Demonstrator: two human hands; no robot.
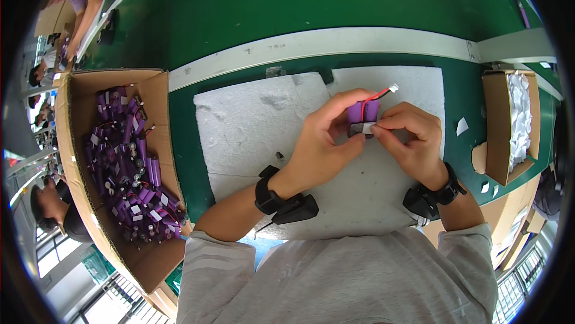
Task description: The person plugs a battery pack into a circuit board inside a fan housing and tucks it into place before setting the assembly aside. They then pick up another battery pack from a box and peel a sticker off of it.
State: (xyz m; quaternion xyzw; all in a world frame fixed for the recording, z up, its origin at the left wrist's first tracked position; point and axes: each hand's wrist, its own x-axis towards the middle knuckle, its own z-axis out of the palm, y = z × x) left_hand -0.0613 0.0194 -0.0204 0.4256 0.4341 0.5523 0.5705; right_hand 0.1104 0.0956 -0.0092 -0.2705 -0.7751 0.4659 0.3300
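Over the foam board, my left hand (320, 144) is closed around a purple battery pack (370, 110), thumb and fingers on its left side and near end. Red and black wires run along the pack to a white connector (393, 88) sticking out at the far right. A dark grey band crosses the near end, with a small white label (367, 128) on it. My right hand (416, 138) pinches the right edge of that label with thumb and index finger, touching the pack. The pack's underside is hidden.
White foam boards (257, 162) lie on the green table (359, 0). At left stands a cardboard box (159, 270) of purple battery packs; at right, a smaller box (500, 168) of white paper pieces. White scraps (462, 126) lie nearby. A metal rail (323, 42) crosses behind. Other people sit left.
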